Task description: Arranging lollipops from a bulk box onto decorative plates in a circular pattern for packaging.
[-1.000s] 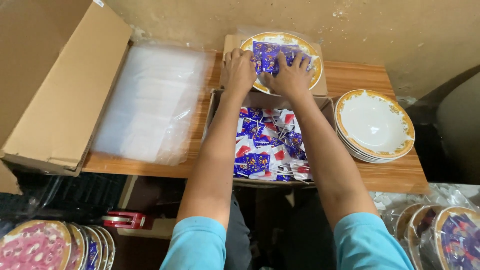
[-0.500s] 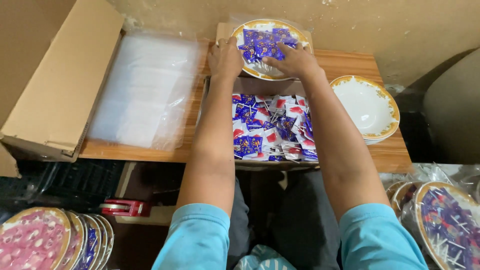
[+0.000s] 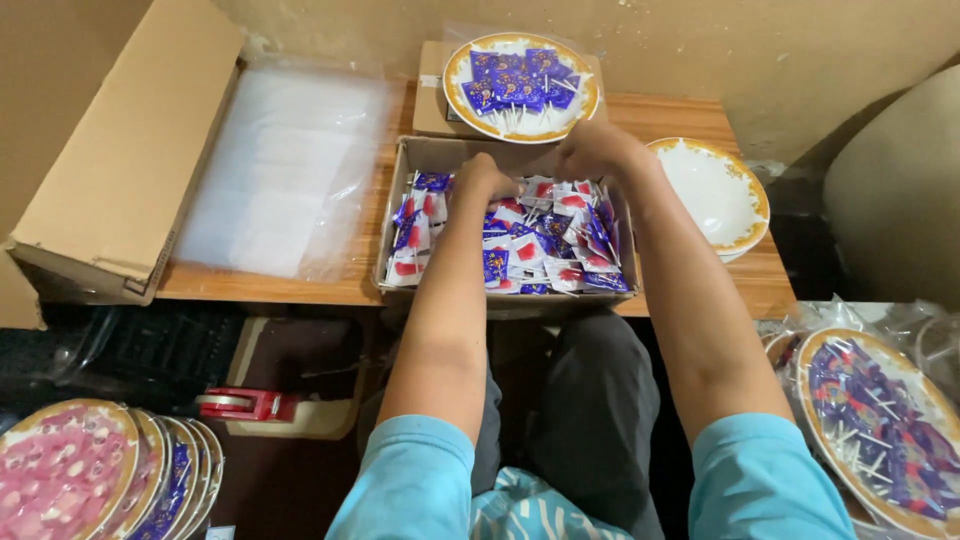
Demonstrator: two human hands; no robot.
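1. Nearest, at the bottom left, a row of packed plates [image 3: 90, 475] is cut off by the frame; the front one holds pink sweets, and those behind show only their rims.
2. At the bottom right, a bagged plate [image 3: 880, 425] of blue-wrapped lollipops is partly cut off, its plastic blurring the contents.
3. A red tape dispenser [image 3: 245, 404] lies on a low shelf under the table's near edge.
4. A cardboard box [image 3: 420, 160] sits at the middle of the table's near edge, full of lollipops [image 3: 545, 250] in blue, white and red wrappers.
5. The left hand [image 3: 487, 178] is curled down into the box's far left part; its fingers are hidden, so whether it pinches anything cannot be told.
6. The right hand [image 3: 590, 150] is curled at the box's far right rim; its fingertips are hidden too, so its grip cannot be told.
7. A stack of empty white plates [image 3: 715, 195] with gold rims sits at the table's right edge.
8. Clear bags [image 3: 285, 165] lie on the table's left half, beside a large carton [image 3: 130, 150] overhanging the left edge.
9. At the far edge, a filled plate [image 3: 520, 88] of blue lollipops rests on a small box.
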